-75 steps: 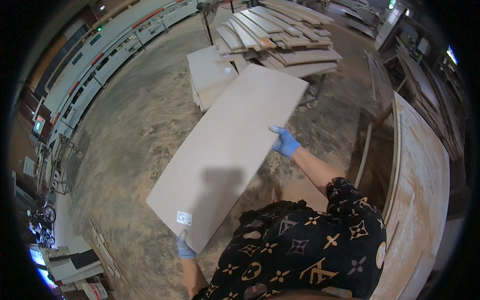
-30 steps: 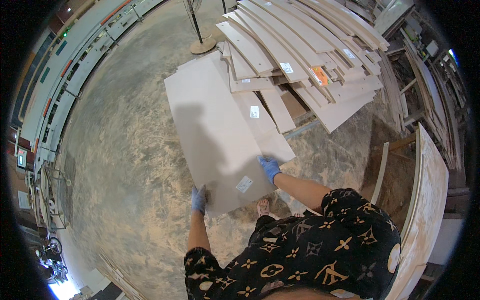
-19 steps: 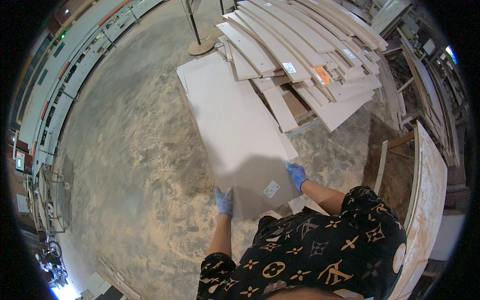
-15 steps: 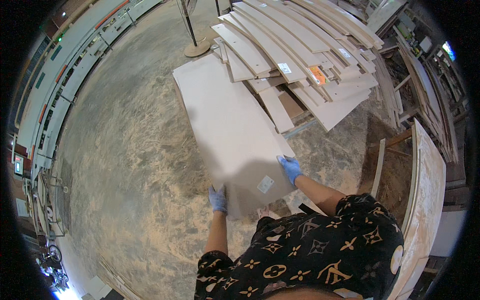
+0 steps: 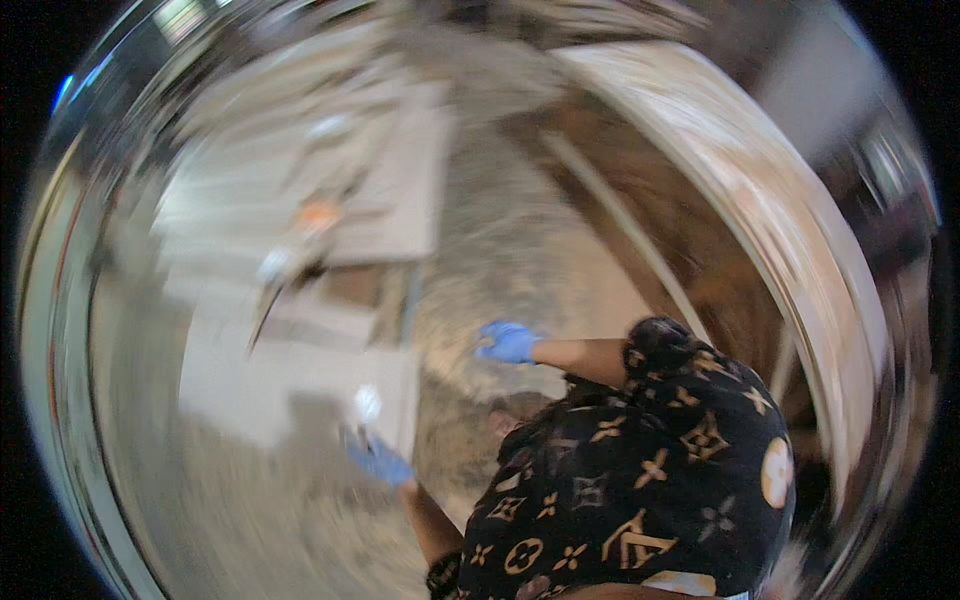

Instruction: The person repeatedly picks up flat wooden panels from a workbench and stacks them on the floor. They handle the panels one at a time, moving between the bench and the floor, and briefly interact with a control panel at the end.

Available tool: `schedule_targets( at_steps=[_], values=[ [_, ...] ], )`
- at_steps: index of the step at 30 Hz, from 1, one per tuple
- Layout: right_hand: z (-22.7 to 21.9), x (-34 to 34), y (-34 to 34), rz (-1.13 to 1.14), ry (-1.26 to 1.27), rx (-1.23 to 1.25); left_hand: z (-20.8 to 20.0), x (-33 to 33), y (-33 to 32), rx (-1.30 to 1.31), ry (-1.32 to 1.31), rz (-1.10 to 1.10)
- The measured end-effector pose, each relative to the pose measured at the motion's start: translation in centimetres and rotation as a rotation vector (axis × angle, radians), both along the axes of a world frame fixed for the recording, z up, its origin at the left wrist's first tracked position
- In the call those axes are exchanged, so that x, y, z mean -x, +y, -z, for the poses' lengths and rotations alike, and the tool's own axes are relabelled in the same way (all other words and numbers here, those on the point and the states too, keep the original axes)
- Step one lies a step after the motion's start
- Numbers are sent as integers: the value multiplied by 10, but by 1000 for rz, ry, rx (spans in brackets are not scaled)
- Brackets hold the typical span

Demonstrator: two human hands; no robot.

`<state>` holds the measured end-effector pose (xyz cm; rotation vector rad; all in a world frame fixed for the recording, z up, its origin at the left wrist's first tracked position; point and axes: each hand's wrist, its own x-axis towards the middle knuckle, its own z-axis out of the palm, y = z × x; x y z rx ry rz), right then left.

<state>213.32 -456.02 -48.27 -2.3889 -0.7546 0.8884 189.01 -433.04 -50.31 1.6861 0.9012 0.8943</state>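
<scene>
My left hand (image 5: 378, 460), in a blue glove, is over the near edge of a large pale flat panel (image 5: 245, 385), its fingers apart. Blur hides whether it touches the panel. A white label (image 5: 367, 402) is on the panel just beyond the fingers. To the right, my right hand (image 5: 508, 342), also gloved in blue, is held over the dusty floor, away from the panel. Its fingers are loosely curled with a gap between them, and I see nothing held there.
Beyond the panel is a stack of pale boards (image 5: 270, 150) bearing an orange label (image 5: 318, 214). On the right, a large whitish board (image 5: 740, 190) stands on edge beside a narrow strip (image 5: 630, 225). Sawdust covers the concrete floor (image 5: 490, 240).
The view has swung right, so the stack and panel now appear further left. My right hand has let go of the panel's edge; my left hand's grip has loosened.
</scene>
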Motion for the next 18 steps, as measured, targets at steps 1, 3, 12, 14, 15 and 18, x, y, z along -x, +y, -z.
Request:
schedule_targets(
  at_steps=[1,3,12,14,15,18],
  values=[
    [1,-5,-37,105,71,26,0,-21,-13,-10,65,129],
    [3,-17,-113,326,89,22,15,-85,-51,9,123,397],
    [-15,-50,-375,1030,-26,-89,15,-313,-258,301,64,1233],
    [-20,-50,-392,1172,-40,-109,5,-371,-275,498,125,1244],
    [-21,-47,-397,1222,-16,-90,4,-398,-289,412,124,1319],
    [-26,-15,-418,1527,-71,-213,3,-440,-345,413,201,1484]
  ],
)
